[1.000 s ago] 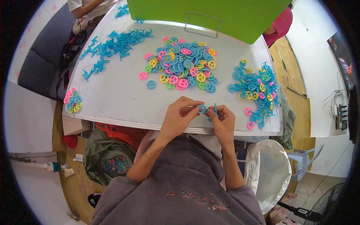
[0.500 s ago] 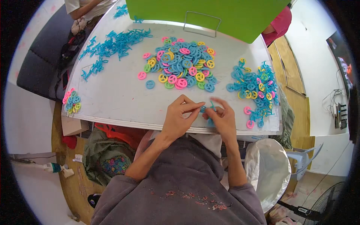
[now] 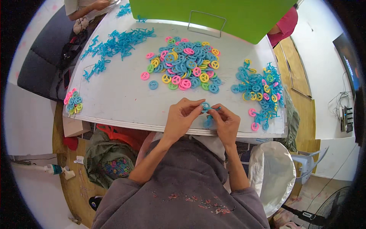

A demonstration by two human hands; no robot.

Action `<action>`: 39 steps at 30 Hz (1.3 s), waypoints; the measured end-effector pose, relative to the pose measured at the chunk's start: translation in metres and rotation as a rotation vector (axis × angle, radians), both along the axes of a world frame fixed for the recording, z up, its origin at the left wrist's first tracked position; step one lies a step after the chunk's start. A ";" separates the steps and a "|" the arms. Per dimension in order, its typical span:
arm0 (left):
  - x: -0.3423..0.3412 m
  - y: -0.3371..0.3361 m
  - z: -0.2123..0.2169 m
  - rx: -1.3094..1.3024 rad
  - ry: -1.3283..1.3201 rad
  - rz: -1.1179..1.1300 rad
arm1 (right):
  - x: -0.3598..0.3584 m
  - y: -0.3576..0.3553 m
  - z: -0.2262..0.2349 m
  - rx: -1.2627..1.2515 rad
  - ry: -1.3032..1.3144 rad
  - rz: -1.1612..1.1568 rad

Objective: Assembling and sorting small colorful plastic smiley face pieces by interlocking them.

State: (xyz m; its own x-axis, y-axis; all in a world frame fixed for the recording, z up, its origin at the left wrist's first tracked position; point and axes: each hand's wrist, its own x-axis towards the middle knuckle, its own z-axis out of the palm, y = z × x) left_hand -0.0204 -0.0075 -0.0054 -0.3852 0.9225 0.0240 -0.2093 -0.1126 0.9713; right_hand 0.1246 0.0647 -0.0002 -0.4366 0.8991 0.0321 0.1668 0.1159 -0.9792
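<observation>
Near the table's front edge, my left hand (image 3: 180, 119) pinches a small blue plastic wheel (image 3: 205, 105) between thumb and fingers. My right hand (image 3: 228, 125) grips a blue plastic frame piece (image 3: 216, 109), partly hidden by the fingers, right against that wheel. Below it, between my hands, another blue part (image 3: 208, 121) shows, looking like a second wheel; whether it is attached cannot be made out. A heap of blue, pink, yellow and green wheels (image 3: 187, 63) lies beyond my hands. Loose blue frame pieces (image 3: 124, 44) are spread at the far left.
Blue frames with coloured wheels (image 3: 263, 91) pile up at the table's right. A small wheel stack (image 3: 73, 102) sits at the left edge. A green board (image 3: 213, 17) stands at the back. Two other people are partly visible beyond the table. A silvery bag (image 3: 271, 175) stands below right.
My left hand has brought the blue wheel upright into view against the frame piece. My right fingers, raised and spread before, have closed down around the frame piece.
</observation>
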 end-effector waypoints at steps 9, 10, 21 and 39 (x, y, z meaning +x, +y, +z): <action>0.005 -0.001 0.006 -0.142 0.382 0.072 | 0.000 0.003 -0.006 -0.054 -0.038 -0.031; 0.005 0.000 0.003 -0.141 0.381 0.071 | -0.001 0.002 -0.005 -0.054 -0.039 -0.031; -0.012 -0.005 0.004 -0.092 0.209 -0.005 | 0.011 0.020 0.009 0.006 -0.091 0.110; -0.295 -0.052 -0.008 -0.398 1.391 0.746 | 0.084 0.047 0.010 0.648 -0.456 -0.271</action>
State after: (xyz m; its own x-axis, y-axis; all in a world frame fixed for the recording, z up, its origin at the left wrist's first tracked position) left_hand -0.3157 -0.0598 -0.0129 -0.6104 0.5843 0.5348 0.7889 0.5092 0.3441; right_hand 0.2090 0.1116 0.0102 -0.3037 0.8392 0.4510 0.6335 0.5315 -0.5623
